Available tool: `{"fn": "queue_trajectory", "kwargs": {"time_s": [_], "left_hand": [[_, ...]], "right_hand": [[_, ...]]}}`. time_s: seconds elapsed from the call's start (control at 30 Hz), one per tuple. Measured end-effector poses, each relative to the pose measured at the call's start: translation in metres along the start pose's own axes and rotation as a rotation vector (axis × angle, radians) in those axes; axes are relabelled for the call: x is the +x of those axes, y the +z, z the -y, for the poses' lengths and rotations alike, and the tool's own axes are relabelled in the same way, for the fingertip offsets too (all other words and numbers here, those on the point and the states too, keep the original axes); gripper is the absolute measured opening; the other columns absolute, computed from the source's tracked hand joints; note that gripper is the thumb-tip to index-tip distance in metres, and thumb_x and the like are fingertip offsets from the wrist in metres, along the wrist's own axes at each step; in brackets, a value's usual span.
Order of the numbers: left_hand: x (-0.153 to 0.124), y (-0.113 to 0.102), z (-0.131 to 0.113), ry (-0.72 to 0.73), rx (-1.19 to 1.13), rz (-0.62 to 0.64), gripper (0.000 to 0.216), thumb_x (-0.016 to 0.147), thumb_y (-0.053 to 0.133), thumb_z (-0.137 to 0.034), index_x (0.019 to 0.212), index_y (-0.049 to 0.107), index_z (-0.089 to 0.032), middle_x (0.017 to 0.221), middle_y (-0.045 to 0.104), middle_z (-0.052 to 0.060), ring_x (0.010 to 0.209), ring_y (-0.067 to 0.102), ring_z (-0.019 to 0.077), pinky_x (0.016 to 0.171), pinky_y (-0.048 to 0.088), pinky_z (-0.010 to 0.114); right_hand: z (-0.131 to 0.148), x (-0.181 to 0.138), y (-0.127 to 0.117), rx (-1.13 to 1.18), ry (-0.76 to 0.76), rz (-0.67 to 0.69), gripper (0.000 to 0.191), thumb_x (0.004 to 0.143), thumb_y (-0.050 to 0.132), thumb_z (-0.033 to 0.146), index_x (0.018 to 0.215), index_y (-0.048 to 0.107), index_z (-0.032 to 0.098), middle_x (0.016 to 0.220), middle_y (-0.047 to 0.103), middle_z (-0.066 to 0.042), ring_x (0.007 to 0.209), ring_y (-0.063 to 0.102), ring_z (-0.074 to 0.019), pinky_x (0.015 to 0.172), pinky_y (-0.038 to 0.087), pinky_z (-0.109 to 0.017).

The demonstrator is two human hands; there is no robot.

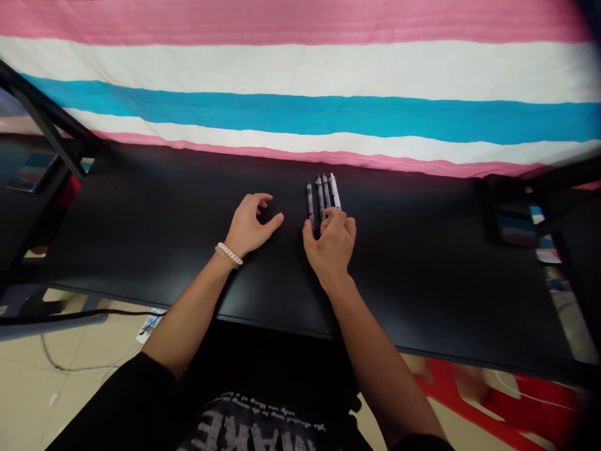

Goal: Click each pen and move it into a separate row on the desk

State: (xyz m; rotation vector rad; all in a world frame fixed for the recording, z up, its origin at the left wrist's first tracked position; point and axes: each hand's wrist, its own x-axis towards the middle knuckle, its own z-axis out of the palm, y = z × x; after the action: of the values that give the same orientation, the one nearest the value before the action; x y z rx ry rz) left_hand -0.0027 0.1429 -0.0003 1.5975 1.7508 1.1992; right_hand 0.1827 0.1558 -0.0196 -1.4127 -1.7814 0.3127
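Four slim black-and-white pens (325, 193) lying side by side, just right of centre on the matte black table (141, 219). Right hand (332, 245) over their lower ends, fingers (338, 216) curled in narrow and touching the pens, though no telling from here if that's a real grip. Left hand (248, 222) just beside them on bare table, fingers loosely half-open around nothing, white beaded bracelet (229, 254) on the wrist. Pink, white and blue striped cloth (300, 66) along the far edge, top of the frame.
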Motion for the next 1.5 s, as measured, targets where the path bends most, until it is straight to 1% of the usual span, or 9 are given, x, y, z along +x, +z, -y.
{"fn": "queue_trajectory", "kwargs": {"time_s": [0.13,0.23,0.4,0.5,0.77,1.0,1.1,1.27,1.5], "left_hand": [[0.001,-0.011,0.001,0.09,0.181,0.183,0.034,0.072,0.076,-0.025,0.105,0.07,-0.018,0.081,0.06,0.003,0.076,0.055,0.0204,0.082,0.046,0.037],[0.002,-0.012,0.001,0.052,0.114,0.18,0.02,0.076,0.072,-0.022,0.095,0.073,-0.019,0.073,0.062,0.002,0.065,0.053,0.0172,0.077,0.046,0.035],[-0.001,0.0,-0.005,-0.125,-0.244,-0.195,0.023,0.083,0.072,-0.037,0.097,0.075,-0.019,0.079,0.069,0.005,0.069,0.06,0.0153,0.07,0.049,0.029],[-0.001,0.008,-0.011,-0.177,-0.48,-0.301,0.027,0.082,0.074,-0.044,0.091,0.077,-0.019,0.079,0.072,0.005,0.07,0.062,0.0143,0.069,0.05,0.027],[0.0,0.003,-0.021,-0.337,-0.919,-0.012,0.034,0.074,0.082,-0.043,0.096,0.076,-0.017,0.088,0.075,0.007,0.078,0.072,0.0162,0.075,0.059,0.029],[-0.001,0.014,-0.022,-0.306,-0.853,-0.311,0.032,0.072,0.083,-0.042,0.089,0.076,-0.015,0.08,0.076,0.006,0.073,0.074,0.0165,0.071,0.061,0.029],[0.001,0.015,-0.019,-0.31,-0.892,-0.386,0.032,0.072,0.084,-0.042,0.09,0.076,-0.017,0.083,0.076,0.006,0.077,0.074,0.0168,0.076,0.061,0.03],[0.006,0.012,-0.013,-0.341,-0.962,-0.395,0.032,0.071,0.085,-0.042,0.089,0.075,-0.017,0.087,0.076,0.006,0.084,0.075,0.0179,0.086,0.059,0.035],[0.006,0.013,-0.011,-0.348,-0.99,-0.395,0.031,0.073,0.084,-0.04,0.091,0.075,-0.017,0.09,0.076,0.007,0.088,0.074,0.018,0.087,0.059,0.034]], "right_hand": [[0.006,-0.002,-0.001,0.042,-0.068,-0.009,0.02,0.086,0.057,0.023,0.106,0.054,0.022,0.064,0.048,0.002,0.076,0.054,-0.0238,0.083,0.049,-0.046],[0.014,-0.008,0.002,0.149,-0.129,0.081,0.013,0.089,0.055,0.023,0.103,0.053,0.022,0.063,0.049,0.003,0.077,0.056,-0.0223,0.079,0.051,-0.041],[0.028,-0.02,0.004,0.463,-0.01,0.41,0.031,0.091,0.06,0.033,0.117,0.048,0.022,0.086,0.066,-0.001,0.068,0.061,-0.0147,0.064,0.053,-0.031],[0.033,-0.023,0.005,0.685,0.122,0.535,0.032,0.094,0.057,0.039,0.121,0.046,0.023,0.088,0.069,-0.001,0.06,0.062,-0.0115,0.055,0.052,-0.026],[0.033,-0.017,0.003,0.949,0.351,0.504,0.032,0.088,0.066,0.045,0.106,0.053,0.021,0.073,0.068,0.003,0.049,0.056,-0.0084,0.042,0.047,-0.021],[0.031,-0.019,0.003,0.595,0.185,0.173,0.021,0.08,0.076,0.031,0.094,0.062,0.023,0.087,0.072,0.0,0.078,0.07,-0.016,0.077,0.06,-0.034],[0.029,-0.015,0.003,0.694,0.242,0.215,0.032,0.082,0.074,0.036,0.107,0.058,0.023,0.089,0.073,-0.002,0.078,0.071,-0.0165,0.074,0.061,-0.034],[0.029,-0.011,0.002,0.714,0.182,0.175,0.015,0.083,0.073,0.035,0.084,0.065,0.022,0.095,0.07,-0.004,0.088,0.069,-0.0183,0.079,0.06,-0.036],[0.03,-0.01,0.001,0.656,0.144,0.114,0.008,0.085,0.071,0.03,0.088,0.069,0.024,0.101,0.068,-0.005,0.093,0.068,-0.0191,0.082,0.06,-0.038]]}}
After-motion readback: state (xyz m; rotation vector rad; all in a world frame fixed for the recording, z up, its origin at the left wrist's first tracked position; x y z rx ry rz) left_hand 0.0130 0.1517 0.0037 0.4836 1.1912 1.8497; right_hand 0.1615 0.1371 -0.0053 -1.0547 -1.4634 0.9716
